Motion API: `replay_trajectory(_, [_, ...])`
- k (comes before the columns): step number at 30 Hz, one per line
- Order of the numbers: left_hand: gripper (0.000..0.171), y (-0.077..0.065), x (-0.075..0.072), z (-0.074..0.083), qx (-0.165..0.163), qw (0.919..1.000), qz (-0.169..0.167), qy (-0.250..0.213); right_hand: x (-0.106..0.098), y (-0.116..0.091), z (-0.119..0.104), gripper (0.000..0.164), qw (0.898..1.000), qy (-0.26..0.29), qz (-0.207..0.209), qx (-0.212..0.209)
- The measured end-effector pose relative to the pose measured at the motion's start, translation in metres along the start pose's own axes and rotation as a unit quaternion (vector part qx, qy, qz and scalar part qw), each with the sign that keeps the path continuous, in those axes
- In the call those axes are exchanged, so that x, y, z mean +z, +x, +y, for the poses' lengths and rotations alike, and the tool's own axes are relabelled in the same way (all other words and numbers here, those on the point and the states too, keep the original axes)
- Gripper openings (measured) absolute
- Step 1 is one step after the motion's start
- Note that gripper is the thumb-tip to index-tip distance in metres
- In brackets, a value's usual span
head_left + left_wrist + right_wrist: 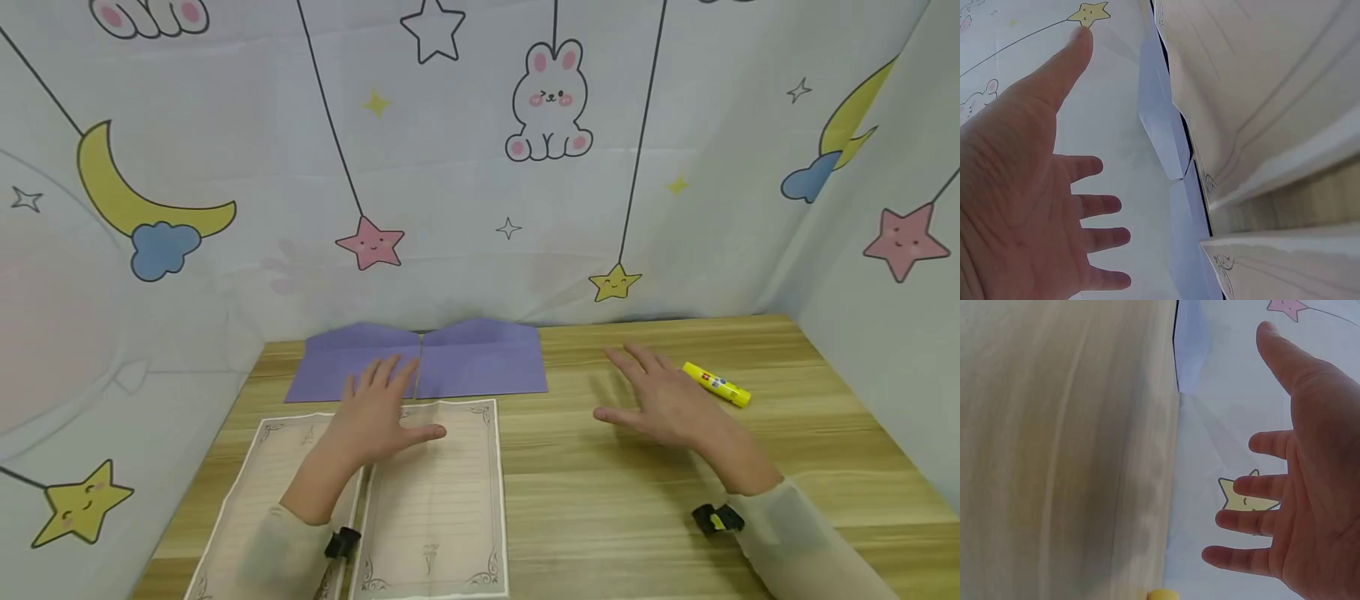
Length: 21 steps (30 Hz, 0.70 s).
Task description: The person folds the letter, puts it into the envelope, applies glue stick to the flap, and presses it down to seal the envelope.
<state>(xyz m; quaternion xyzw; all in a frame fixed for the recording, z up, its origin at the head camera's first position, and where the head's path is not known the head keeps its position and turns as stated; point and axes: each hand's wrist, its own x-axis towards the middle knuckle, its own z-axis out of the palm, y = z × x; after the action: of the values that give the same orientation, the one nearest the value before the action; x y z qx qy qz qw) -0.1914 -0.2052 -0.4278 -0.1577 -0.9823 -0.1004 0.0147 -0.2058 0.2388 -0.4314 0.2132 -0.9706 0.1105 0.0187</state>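
the left hand is spread, empty, over lined sheets; the right hand, likewise, beside the glue stick. purple envelopes lie behind the sheets, from here seemingly so nothing overlaps.

Bare left hand is hovering back-up, four fingers spreading and pointing forward, thumb sticking out rightward. Bare right hand is roughly mirroring it, fingers spreading and pointing forward-left, thumb extending leftward. Both arms are reaching in from the bottom of the head view, pale cloth left sleeve and pale cloth right sleeve covering the forearms and leaving the hands bare.
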Motion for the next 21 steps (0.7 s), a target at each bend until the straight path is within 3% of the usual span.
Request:
replay_trajectory(7, [0.112,-0.004,-0.001,-0.016,-0.010,0.9998,-0.010,-0.015,0.001,-0.001,0.004,0.100,1.000,0.007,0.000,-0.005])
replay_trajectory(21, [0.074,-0.004,0.007,-0.033,-0.020,0.9975,-0.063,-0.025,0.007,0.003,0.005,0.099,1.000,0.015,-0.007,-0.007])
